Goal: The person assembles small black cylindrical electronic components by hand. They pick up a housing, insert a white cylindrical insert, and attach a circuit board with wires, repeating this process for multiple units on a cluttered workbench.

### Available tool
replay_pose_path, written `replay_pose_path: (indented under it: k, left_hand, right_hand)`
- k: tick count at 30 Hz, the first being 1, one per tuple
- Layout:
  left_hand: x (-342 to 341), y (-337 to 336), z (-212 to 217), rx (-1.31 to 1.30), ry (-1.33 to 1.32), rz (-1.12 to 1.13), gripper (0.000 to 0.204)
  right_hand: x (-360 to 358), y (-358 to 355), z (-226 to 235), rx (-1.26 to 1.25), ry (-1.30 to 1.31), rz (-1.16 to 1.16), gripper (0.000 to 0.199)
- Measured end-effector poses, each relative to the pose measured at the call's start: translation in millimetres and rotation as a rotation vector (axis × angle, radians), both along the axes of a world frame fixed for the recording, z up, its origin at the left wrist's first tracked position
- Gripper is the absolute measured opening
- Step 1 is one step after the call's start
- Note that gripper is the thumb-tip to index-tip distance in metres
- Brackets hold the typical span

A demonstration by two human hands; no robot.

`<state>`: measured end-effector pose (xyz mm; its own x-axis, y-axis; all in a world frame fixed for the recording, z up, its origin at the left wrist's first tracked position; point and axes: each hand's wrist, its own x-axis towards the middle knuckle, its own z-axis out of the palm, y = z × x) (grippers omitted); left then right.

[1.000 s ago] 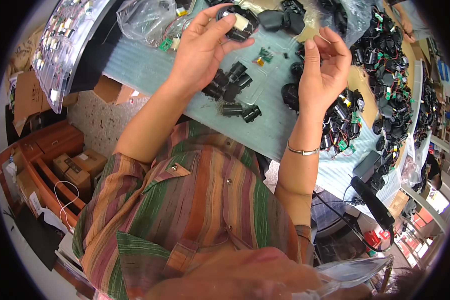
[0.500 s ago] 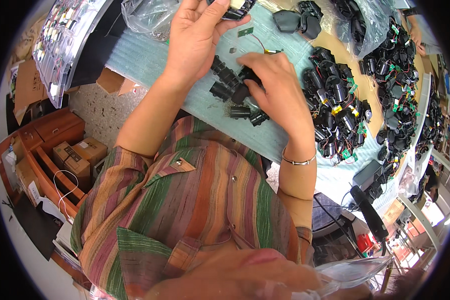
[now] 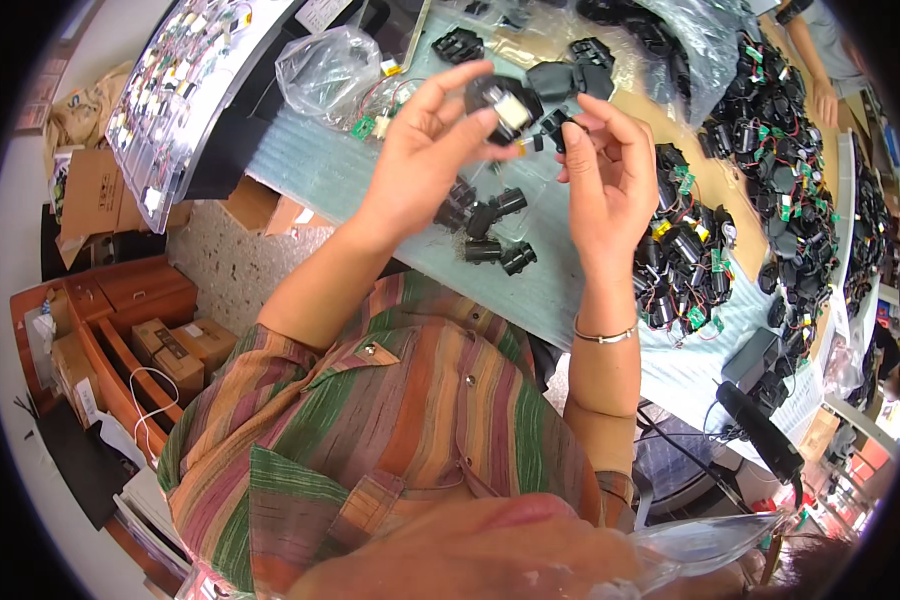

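My left hand (image 3: pixel 420 160) is raised above the table, fingers closed on a black plastic housing (image 3: pixel 490 95) with a cream-coloured block in it; motion blurs it a little. Close beside it, my right hand (image 3: pixel 612 190) pinches a small black plastic part (image 3: pixel 556 126) between thumb and fingers. Whether the two pieces touch I cannot tell. Below my hands, several short black cylindrical parts (image 3: pixel 483 250) lie loose on the pale blue-green foam mat (image 3: pixel 390 215).
To the right is a heap of black parts with wires and green circuit boards (image 3: pixel 685 250). A clear plastic bag (image 3: pixel 328 70) lies at the back left, beside a tilted tray of small components (image 3: pixel 170 100). Another person's hand (image 3: pixel 825 103) shows at the far right.
My right hand has lifted off the loose cylindrical parts with a small black part in its fingers, up beside the housing. The housing in my left hand now sits lower in view.
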<state>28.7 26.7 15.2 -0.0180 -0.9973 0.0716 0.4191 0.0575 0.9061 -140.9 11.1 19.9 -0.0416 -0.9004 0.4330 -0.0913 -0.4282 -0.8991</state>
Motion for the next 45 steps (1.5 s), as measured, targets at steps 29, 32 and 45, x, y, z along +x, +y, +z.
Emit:
replay_pose_path:
  k: [29,32,45]
  left_hand:
    - [-15,14,9,-0.079,0.102,-0.054,0.039]
    - [-14,13,10,-0.104,0.043,-0.058,0.038]
    - [-17,15,5,-0.363,-0.155,0.051,0.035]
  right_hand:
    - [5,1,-5,-0.532,0.283,-0.100,0.038]
    - [4,0,1,-0.558,0.353,-0.105,0.036]
    - [11,3,-4,-0.031,-0.260,0.252,0.043]
